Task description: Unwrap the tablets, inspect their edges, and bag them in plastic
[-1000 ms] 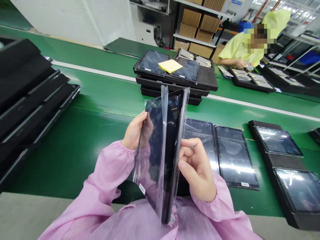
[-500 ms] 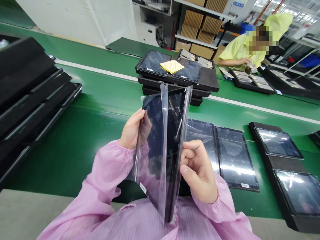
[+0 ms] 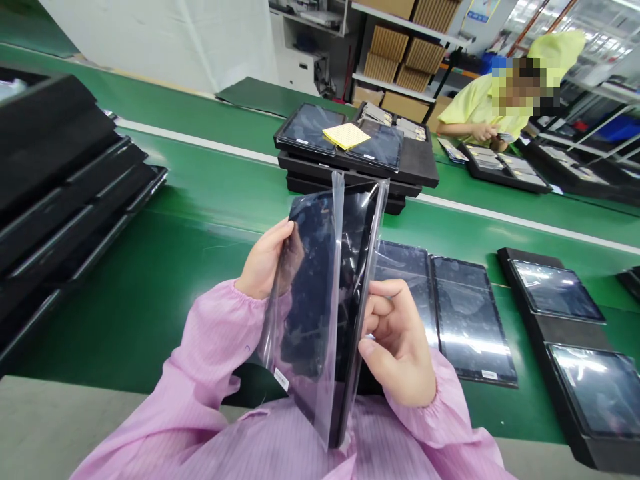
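A black tablet (image 3: 310,287) stands tilted upright in front of my chest, with clear plastic film (image 3: 336,267) over its glass. The film is folded up in a ridge down the middle and hangs loose past the left side. My left hand (image 3: 265,260) grips the tablet's upper left edge, thumb on the front, other fingers mostly hidden behind. On the opposite edge, my right hand (image 3: 397,340) pinches the side with bent fingers and thumb. A small white label (image 3: 281,379) shows at the lower left. Behind my right hand, two film-covered tablets (image 3: 473,320) lie on the green table (image 3: 210,213).
Black foam trays (image 3: 50,173) are stacked at the left. Another tray stack (image 3: 420,160) with tablets and a yellow pad (image 3: 347,135) stands ahead. At right lies a black tray (image 3: 537,320) holding two tablets. A co-worker in yellow (image 3: 465,110) handles small parts at the far right.
The tablet and its film have turned slightly, and the film's ridge has shifted a little right. Both hands keep their grip. The co-worker's hands have moved slightly.
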Demonstrator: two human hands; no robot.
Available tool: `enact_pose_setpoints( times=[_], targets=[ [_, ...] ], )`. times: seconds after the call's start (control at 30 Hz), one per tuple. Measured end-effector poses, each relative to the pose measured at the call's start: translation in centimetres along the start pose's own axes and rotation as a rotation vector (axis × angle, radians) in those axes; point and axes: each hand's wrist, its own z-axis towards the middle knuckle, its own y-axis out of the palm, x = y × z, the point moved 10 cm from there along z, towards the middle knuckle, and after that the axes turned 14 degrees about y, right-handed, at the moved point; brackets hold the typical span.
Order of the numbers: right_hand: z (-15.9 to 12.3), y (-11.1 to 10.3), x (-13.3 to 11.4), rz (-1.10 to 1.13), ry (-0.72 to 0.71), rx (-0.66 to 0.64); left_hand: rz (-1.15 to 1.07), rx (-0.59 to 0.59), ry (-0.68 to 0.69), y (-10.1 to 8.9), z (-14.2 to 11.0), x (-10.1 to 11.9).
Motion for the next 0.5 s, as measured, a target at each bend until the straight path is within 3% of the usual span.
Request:
enact_pose_setpoints(
  times=[0.3,0.5],
  targets=[
    [-0.3,0.6,-0.4,-0.031,-0.067,-0.013,-0.063,0.037,0.016,0.6,-0.3,1.0],
    [-0.6,0.6,-0.2,-0.066,-0.09,0.015,-0.038,-0.001,0.063,0.3,0.0,1.4]
  ],
)
